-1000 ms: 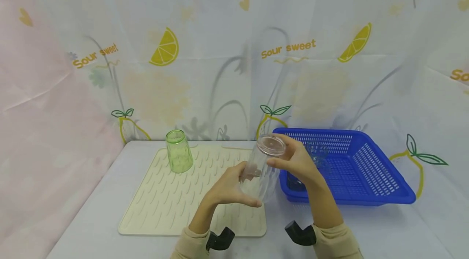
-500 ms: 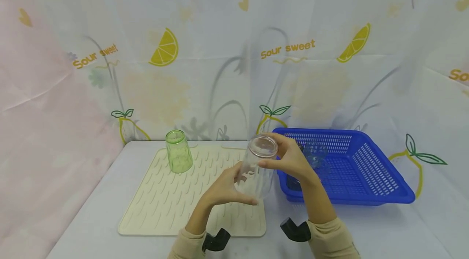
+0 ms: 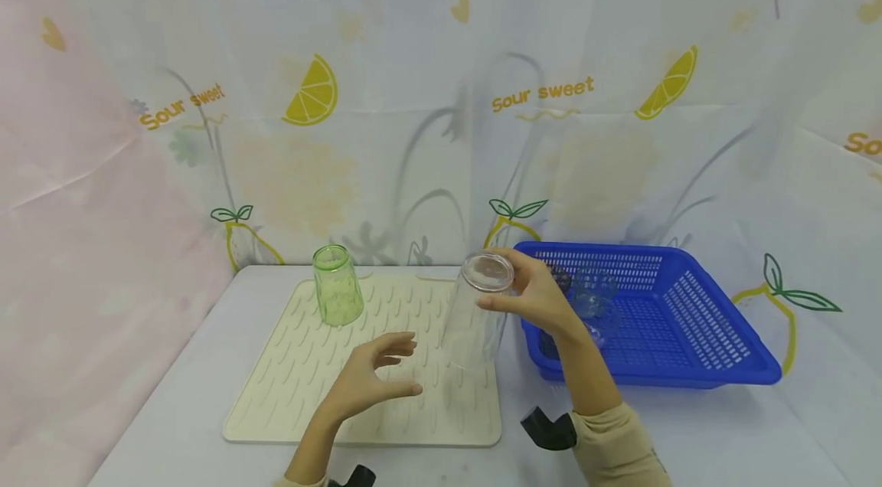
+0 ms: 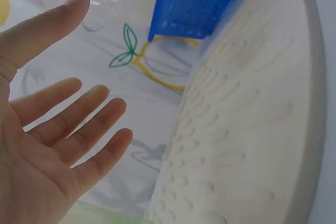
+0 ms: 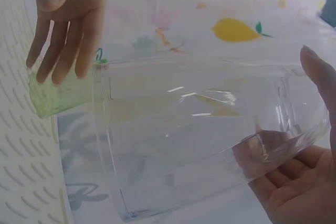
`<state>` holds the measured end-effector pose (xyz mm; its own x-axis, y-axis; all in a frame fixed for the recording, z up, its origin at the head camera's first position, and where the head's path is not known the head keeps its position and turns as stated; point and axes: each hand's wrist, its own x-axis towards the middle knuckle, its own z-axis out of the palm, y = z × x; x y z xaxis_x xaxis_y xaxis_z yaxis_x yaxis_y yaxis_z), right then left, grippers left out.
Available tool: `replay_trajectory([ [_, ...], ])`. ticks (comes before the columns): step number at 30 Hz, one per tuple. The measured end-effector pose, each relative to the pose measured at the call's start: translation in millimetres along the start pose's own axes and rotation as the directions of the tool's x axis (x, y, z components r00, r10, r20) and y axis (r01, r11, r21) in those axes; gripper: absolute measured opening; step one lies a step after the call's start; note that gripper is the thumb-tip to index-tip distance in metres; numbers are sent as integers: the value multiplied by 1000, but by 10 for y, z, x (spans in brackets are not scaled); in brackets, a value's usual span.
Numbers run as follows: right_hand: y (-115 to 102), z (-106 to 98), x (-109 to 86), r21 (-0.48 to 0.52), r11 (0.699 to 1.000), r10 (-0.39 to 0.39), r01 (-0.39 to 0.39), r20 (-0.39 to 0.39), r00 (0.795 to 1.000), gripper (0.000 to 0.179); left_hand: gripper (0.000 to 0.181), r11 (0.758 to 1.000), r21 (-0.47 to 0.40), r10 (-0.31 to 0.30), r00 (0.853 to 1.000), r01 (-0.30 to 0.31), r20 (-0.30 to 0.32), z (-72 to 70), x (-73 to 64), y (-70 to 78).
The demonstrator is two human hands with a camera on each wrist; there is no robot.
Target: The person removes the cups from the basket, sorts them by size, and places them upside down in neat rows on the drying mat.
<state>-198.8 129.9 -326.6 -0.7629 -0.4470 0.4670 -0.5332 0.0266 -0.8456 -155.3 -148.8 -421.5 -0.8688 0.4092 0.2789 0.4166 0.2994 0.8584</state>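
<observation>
A tall clear drinking glass [image 3: 475,326] hangs bottom-up over the right part of the cream drying mat [image 3: 276,395]. My right hand [image 3: 540,294] grips it near its base, thumb on the near side and fingers behind. In the right wrist view the glass [image 5: 184,140] lies across the picture, its rim towards the mat. Apart from the glass, to its left, my left hand [image 3: 368,376] is over the mat with fingers spread and nothing in it. A green glass [image 3: 338,288] stands on the mat's far left, narrow end up.
A blue plastic basket [image 3: 717,318] stands right of the mat, with clear glassware [image 3: 594,295] along its left side. Behind the table hangs a lemon-print cloth [image 3: 413,150]. White tabletop [image 3: 172,395] borders the mat on the left.
My left hand has let go of the clear glass and drawn back to the left. The right hand has carried the glass slightly left, over the mat.
</observation>
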Motion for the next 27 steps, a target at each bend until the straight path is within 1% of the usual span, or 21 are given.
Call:
replay_trajectory([
  [3,28,16,21,3,1000,24,-24,-3,1000,67,62,999,40,-17,998,19,-66,-78,-172,-71],
  [6,69,31,50,10,1000,24,-24,2,1000,67,59,996,79,-22,990,33,-139,-146,-333,-131],
  [8,97,47,76,19,999,26,-26,6,1000,66,60,991,123,-21,981,45,-195,-191,-440,-166],
  [9,113,56,91,19,999,27,-28,6,1000,65,60,986,152,-27,975,62,-223,-214,-494,-187],
  [11,140,78,124,15,999,39,-39,5,999,63,61,968,230,-35,955,106,-294,-268,-598,-233],
  [14,169,103,175,0,998,61,-61,-2,998,62,64,917,350,-45,919,193,-392,-372,-745,-300],
  [16,191,116,208,-1,997,71,-71,-4,997,61,68,877,411,-49,898,247,-436,-457,-838,-337],
  [17,203,120,223,0,997,73,-73,-3,997,60,72,859,433,-60,894,273,-444,-501,-886,-350],
  [19,228,130,254,4,997,77,-77,0,997,58,79,824,470,-91,891,318,-445,-589,-977,-365],
  [20,242,135,269,8,997,81,-81,3,997,58,83,807,481,-115,890,343,-441,-631,-1020,-375],
  [22,268,144,300,12,996,87,-87,5,996,57,93,766,511,-168,889,390,-427,-708,-1099,-400],
  [24,292,158,331,14,995,100,-100,6,995,56,100,725,537,-216,883,431,-416,-770,-1168,-436],
  [26,315,174,361,27,992,124,-124,4,992,57,106,700,545,-257,875,461,-410,-818,-1233,-486],
  [27,329,182,379,33,991,132,-132,5,991,57,108,692,547,-275,872,472,-404,-836,-1263,-510],
])
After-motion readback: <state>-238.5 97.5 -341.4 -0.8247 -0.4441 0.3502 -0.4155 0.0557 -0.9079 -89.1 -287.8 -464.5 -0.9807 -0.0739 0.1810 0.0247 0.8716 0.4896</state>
